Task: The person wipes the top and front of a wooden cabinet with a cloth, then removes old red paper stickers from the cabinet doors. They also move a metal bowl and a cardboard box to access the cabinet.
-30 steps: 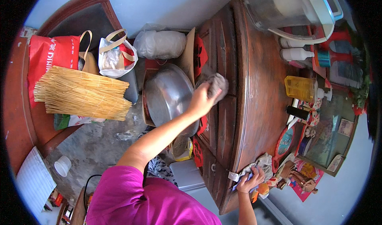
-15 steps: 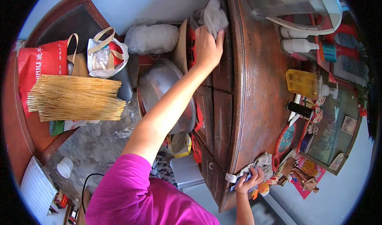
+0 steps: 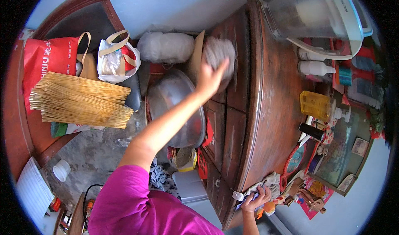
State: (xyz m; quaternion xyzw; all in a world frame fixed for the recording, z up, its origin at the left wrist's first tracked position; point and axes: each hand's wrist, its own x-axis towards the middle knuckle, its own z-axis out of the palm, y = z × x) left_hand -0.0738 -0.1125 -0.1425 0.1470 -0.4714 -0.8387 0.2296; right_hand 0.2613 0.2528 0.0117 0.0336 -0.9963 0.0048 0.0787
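Cabinet [image 3: 278, 89] of dark wood occupies the ground from 1 to 5 o'clock. Left hand [image 3: 210, 79], just past 12 o'clock, is closed on a grey cloth [image 3: 221, 52] — thumb over the near side, other fingers not clearly shown (hand and cloth are blurred). Cloth sits before the upper drawer fronts [image 3: 237, 91]; whether it bears on the wood at this instant cannot be told. Right hand [image 3: 255, 199], at 5 o'clock, lies with fingers bent over a second, bundled cloth [image 3: 272, 183] at the cabinet's near corner; gripping or merely resting, cannot tell. Metal basin [image 3: 166, 95] stands near, at 8 o'clock from the left hand. Step in hand, as judged: wiping the cabinet front. Next move would call for flat, even pressure along the panels — with the knuckles kept clear of the basin rim and cardboard flap [image 3: 194, 62].
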